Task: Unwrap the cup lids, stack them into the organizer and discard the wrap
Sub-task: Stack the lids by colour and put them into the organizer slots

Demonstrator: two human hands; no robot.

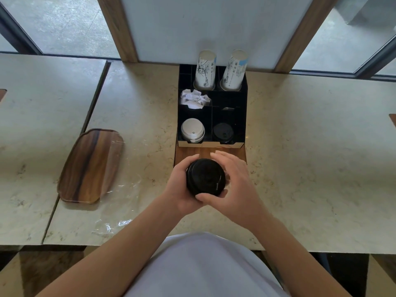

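1. Gripping from both sides, the left hand point(180, 189) and right hand point(237, 185) curl their fingers round a stack of black plastic cup lids point(205, 177), held between the palms above the beige marble counter point(310, 146).
2. Just beyond the hands sits the black compartmented organizer point(244, 116), with white lids point(192, 130) front-left and black lids point(222, 131) front-right.
3. Clear plastic wrap point(115, 211) lies on the counter to the left, beside a wooden tray point(90, 166).
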